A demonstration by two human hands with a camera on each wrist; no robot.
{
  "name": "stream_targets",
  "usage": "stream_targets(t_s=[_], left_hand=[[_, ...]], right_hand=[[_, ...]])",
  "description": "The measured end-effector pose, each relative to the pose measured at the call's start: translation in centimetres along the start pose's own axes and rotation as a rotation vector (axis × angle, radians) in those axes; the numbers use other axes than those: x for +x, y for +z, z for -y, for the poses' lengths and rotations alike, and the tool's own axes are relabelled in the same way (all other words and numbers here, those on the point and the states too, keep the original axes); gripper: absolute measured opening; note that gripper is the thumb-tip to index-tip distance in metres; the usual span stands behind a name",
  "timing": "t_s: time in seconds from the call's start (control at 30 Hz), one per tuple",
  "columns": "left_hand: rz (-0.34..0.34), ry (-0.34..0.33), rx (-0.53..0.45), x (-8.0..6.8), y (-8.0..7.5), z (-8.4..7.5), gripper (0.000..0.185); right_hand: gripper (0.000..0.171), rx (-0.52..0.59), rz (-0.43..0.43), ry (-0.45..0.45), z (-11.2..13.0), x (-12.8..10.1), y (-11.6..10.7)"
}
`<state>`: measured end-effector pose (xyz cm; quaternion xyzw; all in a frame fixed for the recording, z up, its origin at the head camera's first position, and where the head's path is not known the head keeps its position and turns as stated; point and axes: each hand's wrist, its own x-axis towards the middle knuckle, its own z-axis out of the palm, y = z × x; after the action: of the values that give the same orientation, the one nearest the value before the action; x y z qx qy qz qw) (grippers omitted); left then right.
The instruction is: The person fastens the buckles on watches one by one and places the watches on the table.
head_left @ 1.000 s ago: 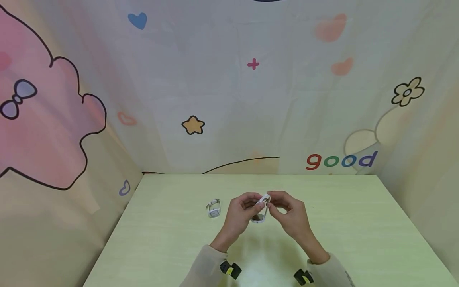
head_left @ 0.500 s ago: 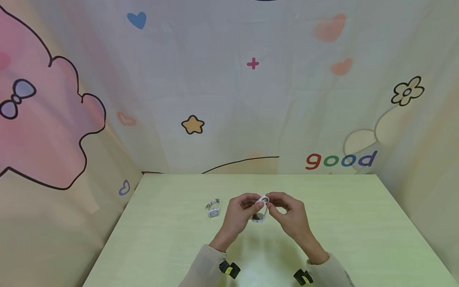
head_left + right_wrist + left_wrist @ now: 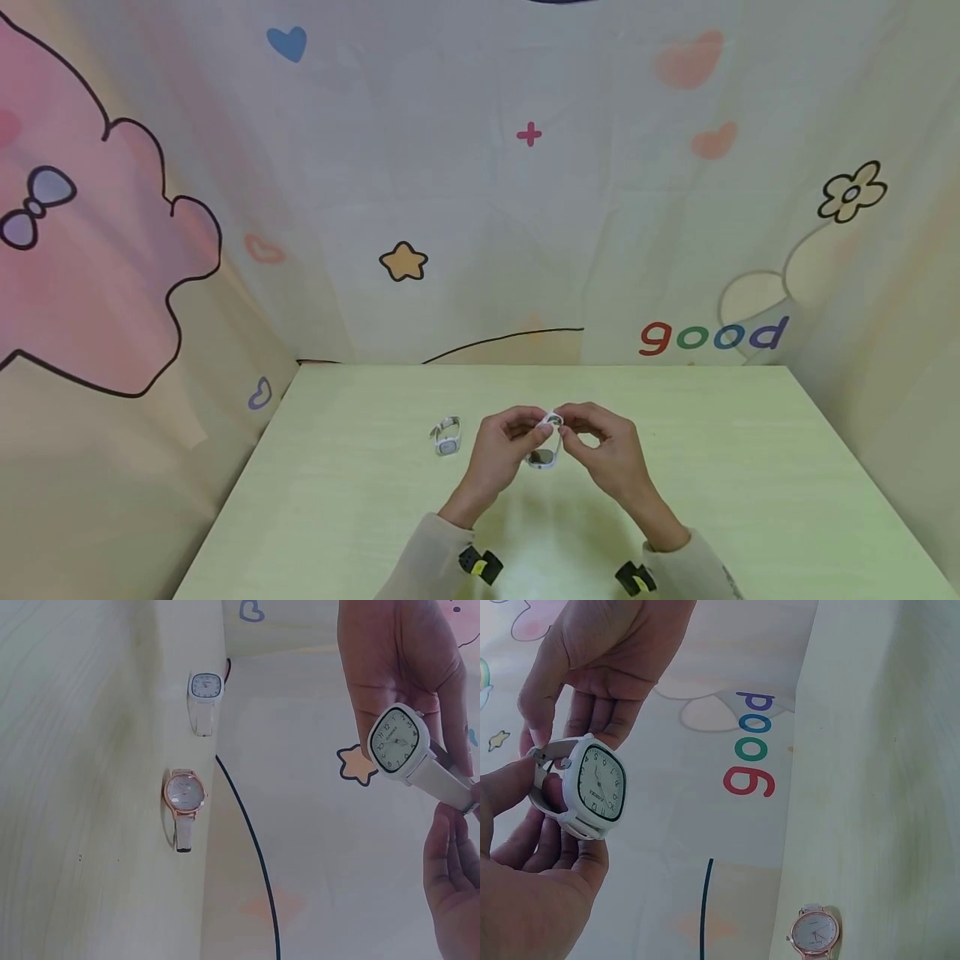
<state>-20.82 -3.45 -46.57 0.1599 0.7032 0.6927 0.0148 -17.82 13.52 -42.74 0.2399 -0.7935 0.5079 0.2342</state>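
Over the middle of the table, both hands hold a white wristwatch (image 3: 542,457) with its strap bent into a loop. Its squarish dial (image 3: 601,782), dark-rimmed with numerals, faces away from the palms in the left wrist view. My left hand (image 3: 501,442) grips the strap beside the case. At the strap's end, near the metal buckle (image 3: 539,756), the thumb and fingers of my right hand (image 3: 607,442) pinch it. Fingers partly cover the strap, so I cannot tell whether the buckle is fastened.
Another white square watch (image 3: 447,446) rests on the pale table (image 3: 360,508), left of the hands. A rose-gold round watch (image 3: 184,793) lies there too, unseen in the head view. Behind the table hangs a printed cloth (image 3: 480,200).
Both hands stay in nearly the same place, still holding the strap. The held watch has shifted and turned slightly between them. The watch on the left has not moved.
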Motion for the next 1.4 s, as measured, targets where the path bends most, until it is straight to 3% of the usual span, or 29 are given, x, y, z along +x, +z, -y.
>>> stream_targets(t_s=[0.2,0.37,0.57,0.8,1.13,1.4], left_hand=[[0.001,0.007,-0.009,0.0,0.0,0.0,0.025],[-0.010,0.006,-0.020,-0.1,-0.1,-0.1,0.024],[-0.011,0.001,-0.016,-0.1,-0.1,0.1,0.024],[-0.014,0.007,-0.013,-0.1,-0.1,0.1,0.024],[-0.024,-0.003,0.001,0.0,-0.1,-0.2,0.024],[0.002,0.019,-0.005,0.0,-0.2,0.0,0.027]], right_hand=[[0.024,-0.038,0.016,-0.014,-2.5,-0.4,0.6],[0.025,-0.005,0.047,-0.011,-3.8,-0.7,0.8],[0.022,-0.004,0.034,-0.038,-3.0,-0.5,0.6],[0.021,-0.001,0.034,-0.026,-4.0,-0.6,0.6],[0.020,0.025,-0.013,-0.048,-2.3,-0.3,0.5],[0.021,0.075,-0.011,-0.014,-3.7,-0.5,0.6]])
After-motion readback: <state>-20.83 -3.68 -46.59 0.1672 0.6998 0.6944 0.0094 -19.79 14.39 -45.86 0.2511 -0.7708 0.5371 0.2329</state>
